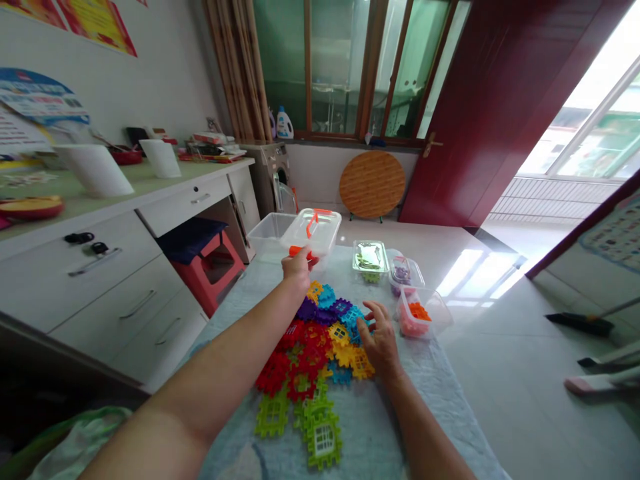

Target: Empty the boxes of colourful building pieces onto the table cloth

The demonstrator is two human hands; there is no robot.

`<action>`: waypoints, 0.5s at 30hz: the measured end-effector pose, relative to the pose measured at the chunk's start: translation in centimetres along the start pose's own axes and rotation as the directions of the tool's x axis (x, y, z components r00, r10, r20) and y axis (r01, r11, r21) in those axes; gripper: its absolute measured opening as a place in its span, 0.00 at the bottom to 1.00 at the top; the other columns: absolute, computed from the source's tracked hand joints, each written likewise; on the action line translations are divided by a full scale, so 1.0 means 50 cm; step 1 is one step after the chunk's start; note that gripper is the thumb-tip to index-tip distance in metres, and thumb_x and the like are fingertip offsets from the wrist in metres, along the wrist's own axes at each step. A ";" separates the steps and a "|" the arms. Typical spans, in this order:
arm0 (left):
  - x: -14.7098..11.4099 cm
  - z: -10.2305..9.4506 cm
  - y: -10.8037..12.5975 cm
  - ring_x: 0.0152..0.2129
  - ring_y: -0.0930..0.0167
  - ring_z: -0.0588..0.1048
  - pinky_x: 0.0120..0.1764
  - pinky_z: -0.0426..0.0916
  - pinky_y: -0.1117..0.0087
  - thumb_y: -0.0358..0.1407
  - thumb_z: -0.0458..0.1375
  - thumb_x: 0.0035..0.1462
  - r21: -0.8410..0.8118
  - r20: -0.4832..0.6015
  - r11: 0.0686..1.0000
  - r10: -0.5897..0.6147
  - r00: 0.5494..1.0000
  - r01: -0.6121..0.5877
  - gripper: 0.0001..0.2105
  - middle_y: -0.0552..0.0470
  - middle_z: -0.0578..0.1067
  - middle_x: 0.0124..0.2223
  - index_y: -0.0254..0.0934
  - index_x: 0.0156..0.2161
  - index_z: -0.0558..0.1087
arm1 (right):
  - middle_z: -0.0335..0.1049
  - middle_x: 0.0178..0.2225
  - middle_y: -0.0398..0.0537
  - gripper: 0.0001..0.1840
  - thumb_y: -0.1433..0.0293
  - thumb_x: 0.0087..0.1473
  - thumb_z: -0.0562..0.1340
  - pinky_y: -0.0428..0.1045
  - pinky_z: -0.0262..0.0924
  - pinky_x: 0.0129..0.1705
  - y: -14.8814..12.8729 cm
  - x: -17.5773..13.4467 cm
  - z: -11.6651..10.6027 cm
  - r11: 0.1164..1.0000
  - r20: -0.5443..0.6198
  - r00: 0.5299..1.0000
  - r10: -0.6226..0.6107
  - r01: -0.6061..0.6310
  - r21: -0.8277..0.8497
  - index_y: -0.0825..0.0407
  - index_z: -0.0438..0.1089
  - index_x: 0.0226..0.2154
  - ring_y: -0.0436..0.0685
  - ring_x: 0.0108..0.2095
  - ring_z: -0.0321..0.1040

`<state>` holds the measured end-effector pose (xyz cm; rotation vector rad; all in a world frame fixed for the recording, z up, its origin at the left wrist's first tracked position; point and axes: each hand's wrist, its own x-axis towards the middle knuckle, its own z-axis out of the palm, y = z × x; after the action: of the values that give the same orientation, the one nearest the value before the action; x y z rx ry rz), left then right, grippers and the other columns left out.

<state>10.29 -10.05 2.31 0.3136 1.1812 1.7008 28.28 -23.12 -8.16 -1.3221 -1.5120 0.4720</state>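
White drawer cabinet (125,267) at left, dark red door (495,113), green-glass windows (340,60), glossy sunlit floor (525,347)

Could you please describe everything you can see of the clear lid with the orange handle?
The clear lid is a rounded rectangle of transparent plastic with an orange handle on top and an orange clip at its near edge. The left hand grips that near edge, holding the lid tilted in the air over the far end of the table, in front of a clear bin.
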 end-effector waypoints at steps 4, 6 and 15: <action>0.032 0.032 -0.055 0.19 0.77 0.71 0.28 0.70 0.73 0.26 0.66 0.46 0.038 -0.084 0.999 0.029 0.996 -0.026 0.11 0.56 0.72 0.27 0.33 0.32 0.67 | 0.67 0.49 0.56 0.18 0.65 0.56 0.59 0.52 0.68 0.35 0.015 -0.002 0.004 0.999 0.002 1.000 -0.020 0.020 -0.043 0.53 0.68 0.49 0.57 0.37 0.69; 0.049 0.046 -0.074 0.18 0.78 0.70 0.28 0.69 0.72 0.26 0.66 0.46 0.049 -0.120 0.998 0.040 0.992 -0.034 0.12 0.57 0.71 0.27 0.33 0.35 0.67 | 0.68 0.48 0.56 0.18 0.65 0.55 0.59 0.52 0.68 0.35 0.021 -0.002 0.003 0.998 -0.003 0.999 -0.034 0.033 -0.051 0.52 0.68 0.49 0.57 0.38 0.70; 0.115 0.094 -0.101 0.18 0.77 0.70 0.24 0.65 0.76 0.28 0.67 0.49 0.081 -0.142 0.997 0.005 0.990 0.007 0.22 0.60 0.71 0.26 0.36 0.47 0.63 | 0.67 0.49 0.55 0.18 0.68 0.54 0.59 0.54 0.69 0.39 0.023 -0.002 0.002 0.995 0.033 0.998 -0.047 0.050 -0.092 0.52 0.68 0.48 0.58 0.41 0.69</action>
<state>13.66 -2.52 -1.28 0.2445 1.3577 1.6990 28.77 -22.82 -9.16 -1.3515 -1.6039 0.3969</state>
